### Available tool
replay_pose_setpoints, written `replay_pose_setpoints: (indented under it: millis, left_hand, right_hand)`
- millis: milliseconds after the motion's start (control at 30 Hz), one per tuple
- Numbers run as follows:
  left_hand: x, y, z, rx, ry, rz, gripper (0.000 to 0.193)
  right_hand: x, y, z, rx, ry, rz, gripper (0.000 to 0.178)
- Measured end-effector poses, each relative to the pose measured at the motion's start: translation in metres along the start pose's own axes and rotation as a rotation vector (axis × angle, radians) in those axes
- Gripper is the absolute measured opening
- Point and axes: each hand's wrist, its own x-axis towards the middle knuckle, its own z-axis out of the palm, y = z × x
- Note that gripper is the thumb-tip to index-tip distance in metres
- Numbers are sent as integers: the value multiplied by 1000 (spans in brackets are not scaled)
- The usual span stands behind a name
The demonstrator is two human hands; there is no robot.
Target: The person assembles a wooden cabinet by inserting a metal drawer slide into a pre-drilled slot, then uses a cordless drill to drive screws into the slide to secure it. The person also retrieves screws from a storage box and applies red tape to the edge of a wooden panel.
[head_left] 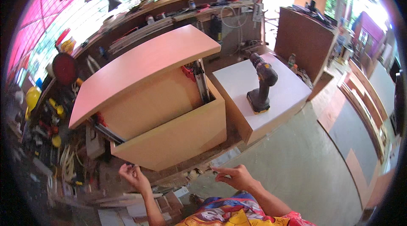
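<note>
My left hand (136, 177) is raised by the near left corner of a wooden cabinet box (178, 137), its fingers curled in a pinch. A tiny dark thing shows at the fingertips, too small to name. My right hand (237, 178) hovers in front of the box, index finger stretched out and apart from the thumb; I make out nothing held. Above the box stands a drawer with a pink front panel (148, 56), drawn partly out on metal slides (202, 82) with red clips. A cordless drill (263, 81) stands upright on a white-topped box (288, 86) to the right.
Behind runs a cluttered workbench (169, 20) with shelves of tools. Yellow-handled tools (55, 107) and scraps crowd the left side. Wood offcuts (169, 202) lie near my feet. A brown cabinet (303, 35) stands at the back right; boards (352, 124) lie along the right.
</note>
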Motion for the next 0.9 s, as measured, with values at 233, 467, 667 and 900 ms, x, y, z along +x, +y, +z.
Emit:
replay_pose_setpoints:
  millis: [233,467,667,900]
  left_hand:
    - [-86,43,-4,-68,-1,43,42]
    - [-279,-162,-23,560,-1003,-288,34]
    - [-365,-236,-41,899,-1371,-449,52]
    - [-350,-213,-58,749,-936,-542,55]
  right_hand:
    - [-42,67,-25,114,165,334,20]
    - [-47,104,-19,-181,-514,93,28]
    - [-66,119,-24,-308,-895,139,45]
    - [-66,133,-40,-402,-1004,249,50]
